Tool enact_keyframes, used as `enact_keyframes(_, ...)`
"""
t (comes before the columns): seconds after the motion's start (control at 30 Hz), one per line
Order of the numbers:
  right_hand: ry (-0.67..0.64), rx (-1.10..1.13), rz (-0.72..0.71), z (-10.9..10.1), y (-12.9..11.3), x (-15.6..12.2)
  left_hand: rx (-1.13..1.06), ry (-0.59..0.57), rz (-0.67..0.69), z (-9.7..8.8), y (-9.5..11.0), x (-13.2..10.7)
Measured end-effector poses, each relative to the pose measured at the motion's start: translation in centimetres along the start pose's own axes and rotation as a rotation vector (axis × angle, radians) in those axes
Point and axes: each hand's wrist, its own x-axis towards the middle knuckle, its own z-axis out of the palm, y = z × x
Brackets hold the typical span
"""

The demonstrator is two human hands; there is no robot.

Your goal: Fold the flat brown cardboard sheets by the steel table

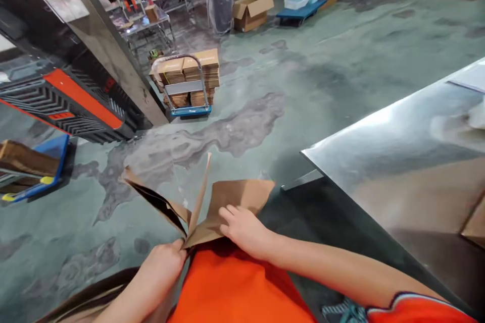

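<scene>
A brown cardboard box point(231, 202) with its flaps standing open sits low in the middle of the head view, against my orange shirt. My left hand point(162, 265) is closed on the near edge of the box where two flaps meet. My right hand point(244, 229) lies on the right flap with its fingers spread and pressed on the cardboard. One flap sticks up thin between the two hands. The inside of the box is hidden.
A shiny steel table point(397, 136) fills the right side, with cardboard on it at the lower right. A blue trolley with stacked flat cartons point(189, 81) stands ahead on the concrete floor. Black and orange crates point(71, 101) are at the left. An open carton point(252, 10) sits further back.
</scene>
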Motion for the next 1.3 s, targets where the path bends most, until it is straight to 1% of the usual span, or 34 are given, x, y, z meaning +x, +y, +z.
enact_keyframes(0.07,0.176,-0.023,-0.076,-1.3,3.3,0.7,0.058,-0.039,0.036,-2.7,0.8,1.7)
enact_keyframes(0.1,0.24,-0.03,-0.124,-1.8,4.9,1.1,0.083,-0.054,0.058,-3.9,1.1,2.5)
enact_keyframes(0.13,0.269,-0.029,-0.17,-2.3,6.4,1.5,0.101,-0.062,0.082,-5.0,1.3,3.4)
enact_keyframes(0.23,0.252,-0.02,-0.238,-3.4,10.5,2.5,0.143,-0.079,0.161,-8.1,1.5,6.0)
enact_keyframes(0.3,0.266,-0.046,-0.25,-3.5,12.6,2.9,0.167,-0.096,0.182,-10.1,1.2,7.8)
enact_keyframes(0.37,0.333,-0.092,-0.212,-3.0,13.9,3.1,0.199,-0.107,0.188,-12.0,0.6,9.7)
enact_keyframes(0.43,0.383,-0.105,-0.119,-1.9,14.7,3.1,0.236,-0.108,0.199,-13.9,-0.5,11.9)
enact_keyframes(0.47,0.374,-0.073,-0.053,-1.3,14.9,3.1,0.251,-0.1,0.216,-14.9,-1.1,13.2)
enact_keyframes(0.5,0.34,-0.018,0.034,-0.7,15.1,3.3,0.265,-0.092,0.237,-15.9,-1.8,14.5)
enact_keyframes(0.57,0.207,0.123,0.227,-0.1,15.8,4.0,0.299,-0.097,0.282,-18.0,-3.1,17.3)
enact_keyframes(0.6,0.137,0.18,0.305,-0.2,16.4,4.6,0.322,-0.105,0.312,-19.1,-3.6,18.7)
enact_keyframes(0.63,0.094,0.207,0.361,-0.5,17.1,5.4,0.352,-0.114,0.341,-20.3,-4.2,20.1)
enact_keyframes(0.67,0.083,0.199,0.385,-1.0,18.1,6.2,0.383,-0.122,0.373,-21.5,-4.6,21.5)
enact_keyframes(0.7,0.1,0.165,0.374,-1.7,19.2,7.1,0.414,-0.126,0.408,-22.7,-5.0,22.8)
enact_keyframes(0.77,0.191,0.071,0.315,-3.2,21.8,8.8,0.465,-0.129,0.483,-25.0,-5.9,25.1)
enact_keyframes(0.83,0.26,0.003,0.304,-4.6,24.3,10.3,0.506,-0.123,0.555,-27.0,-6.9,27.0)
enact_keyframes(0.9,0.26,-0.019,0.341,-5.6,26.6,11.4,0.545,-0.103,0.618,-28.6,-7.8,28.8)
enact_keyframes(1.0,0.225,-0.041,0.367,-6.5,29.2,12.2,0.565,-0.083,0.686,-30.8,-8.6,31.1)
enact_keyframes(1.1,0.241,-0.1,0.388,-7.1,31.1,12.3,0.526,-0.112,0.687,-33.1,-8.3,33.3)
enact_keyframes(1.2,0.28,-0.149,0.404,-7.3,33.2,12.0,0.471,-0.178,0.635,-35.8,-7.3,35.3)
enact_keyframes(1.3,0.335,-0.173,0.399,-7.0,36.0,11.5,0.411,-0.205,0.602,-38.5,-6.0,37.4)
